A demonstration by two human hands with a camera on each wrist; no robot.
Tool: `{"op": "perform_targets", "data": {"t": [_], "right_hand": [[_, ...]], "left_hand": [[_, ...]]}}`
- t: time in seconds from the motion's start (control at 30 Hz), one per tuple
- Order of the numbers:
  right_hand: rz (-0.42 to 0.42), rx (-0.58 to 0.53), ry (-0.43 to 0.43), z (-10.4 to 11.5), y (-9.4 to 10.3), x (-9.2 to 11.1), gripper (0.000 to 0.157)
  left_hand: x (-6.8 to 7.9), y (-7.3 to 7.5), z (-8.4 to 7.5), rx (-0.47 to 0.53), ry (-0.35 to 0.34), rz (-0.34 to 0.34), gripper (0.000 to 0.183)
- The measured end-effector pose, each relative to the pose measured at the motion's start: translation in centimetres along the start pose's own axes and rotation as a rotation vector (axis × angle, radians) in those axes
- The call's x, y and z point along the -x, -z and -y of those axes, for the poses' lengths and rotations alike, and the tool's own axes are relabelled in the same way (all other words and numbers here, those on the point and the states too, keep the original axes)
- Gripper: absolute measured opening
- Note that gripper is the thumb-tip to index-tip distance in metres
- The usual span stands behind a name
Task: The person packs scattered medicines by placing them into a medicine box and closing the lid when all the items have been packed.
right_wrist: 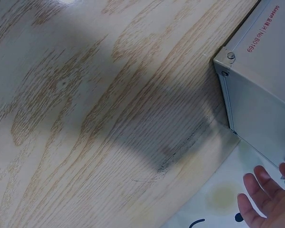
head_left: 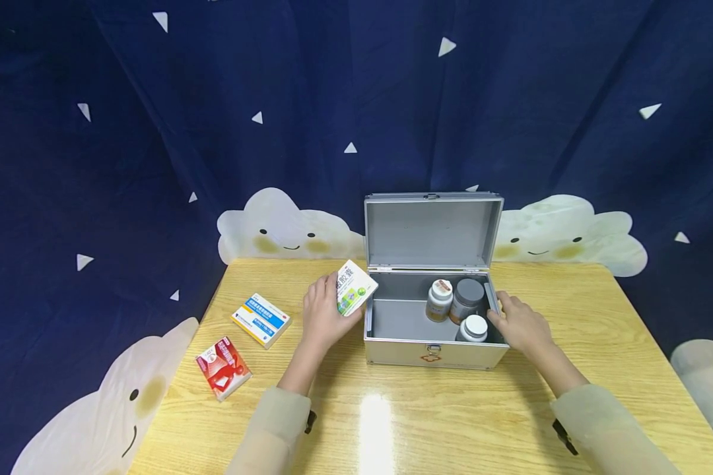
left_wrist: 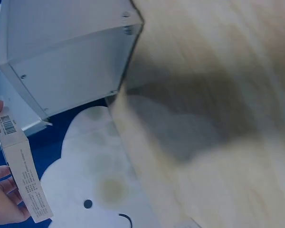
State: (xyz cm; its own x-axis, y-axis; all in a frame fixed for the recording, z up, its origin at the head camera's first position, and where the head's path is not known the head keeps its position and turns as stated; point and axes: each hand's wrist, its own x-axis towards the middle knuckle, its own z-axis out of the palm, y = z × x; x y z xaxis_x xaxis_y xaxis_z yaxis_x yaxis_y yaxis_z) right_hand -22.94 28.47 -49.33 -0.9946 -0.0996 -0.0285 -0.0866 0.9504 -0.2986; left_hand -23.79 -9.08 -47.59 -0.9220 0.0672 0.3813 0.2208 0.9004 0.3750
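Left grip pinching white box by the case's left rim, right grip relaxed at right wall; best lowered level, left of the bottles.

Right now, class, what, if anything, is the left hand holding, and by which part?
The left hand holds the white-and-green medicine box by its edges, with the thumb at the near edge and fingers at the left side.
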Motion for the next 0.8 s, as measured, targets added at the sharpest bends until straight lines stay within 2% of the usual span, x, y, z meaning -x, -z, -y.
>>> {"op": "perform_targets", "data": {"t": [0.43, 0.6, 0.8], "right_hand": [[-0.005, -0.004, 0.006, 0.1, 0.1, 0.0, 0.051], [-0.003, -0.005, 0.000, 0.1, 0.0, 0.0, 0.052], [-0.002, -0.012, -0.010, 0.0, -0.1, -0.1, 0.053]], "left_hand": [[-2.1, 0.0, -3.3, 0.005, -0.118, 0.081, 0.086], [-2.6, -0.3, -4.2, -0.026, -0.141, 0.115, 0.089], [-3.1, -0.7, -5.1, -0.045, -0.192, 0.123, 0.088]]}}
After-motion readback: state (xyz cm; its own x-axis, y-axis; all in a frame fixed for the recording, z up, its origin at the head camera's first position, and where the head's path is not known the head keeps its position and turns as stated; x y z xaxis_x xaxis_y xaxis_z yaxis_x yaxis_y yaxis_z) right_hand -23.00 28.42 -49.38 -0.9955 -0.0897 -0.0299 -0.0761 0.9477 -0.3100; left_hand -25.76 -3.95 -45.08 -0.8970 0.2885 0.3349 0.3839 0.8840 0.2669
